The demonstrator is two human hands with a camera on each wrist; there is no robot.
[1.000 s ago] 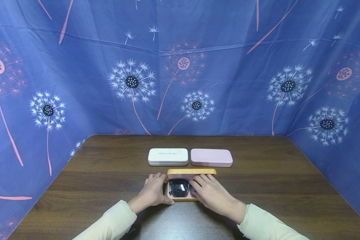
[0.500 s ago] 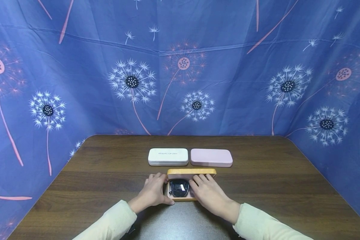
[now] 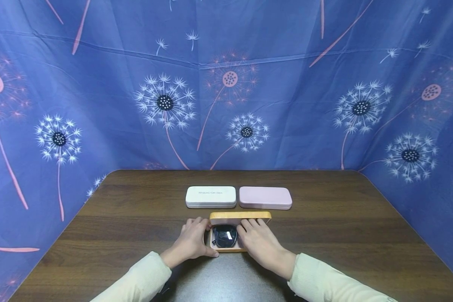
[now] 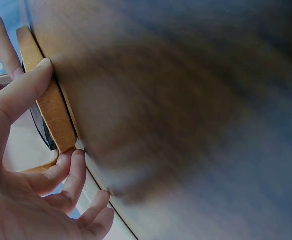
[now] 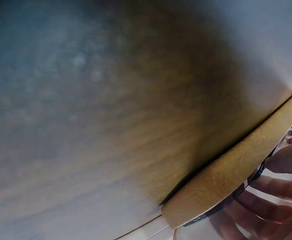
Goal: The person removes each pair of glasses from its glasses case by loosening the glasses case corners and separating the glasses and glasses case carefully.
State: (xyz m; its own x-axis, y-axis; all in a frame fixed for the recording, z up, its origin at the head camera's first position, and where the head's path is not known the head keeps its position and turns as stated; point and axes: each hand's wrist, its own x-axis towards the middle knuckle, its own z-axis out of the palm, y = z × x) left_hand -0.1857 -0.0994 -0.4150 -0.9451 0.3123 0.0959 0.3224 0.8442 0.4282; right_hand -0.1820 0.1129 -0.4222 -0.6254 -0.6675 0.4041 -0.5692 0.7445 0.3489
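An orange-yellow glasses case [image 3: 240,215] stands with its lid raised on the wooden table. Black sunglasses [image 3: 224,237] lie inside; their left dark lens shows, while my right hand covers the other side. My left hand [image 3: 190,240] grips the case's left end, and in the left wrist view its thumb [image 4: 33,82] presses the front wall. Over the right half of the case, my right hand [image 3: 263,245] reaches in. Its thumb and curled fingers [image 5: 266,205] hold the sunglasses frame [image 5: 258,172] in the right wrist view.
Just behind the open case lie two closed glasses cases side by side, a white one [image 3: 210,197] with lettering and a pink one [image 3: 265,198]. A blue dandelion-print cloth [image 3: 287,105] hangs behind and at both sides of the table [image 3: 343,218].
My right wrist and sleeve have swung left, while the fingers stay inside the case. My left hand and the cases keep their places; the whole head view shifts very slightly.
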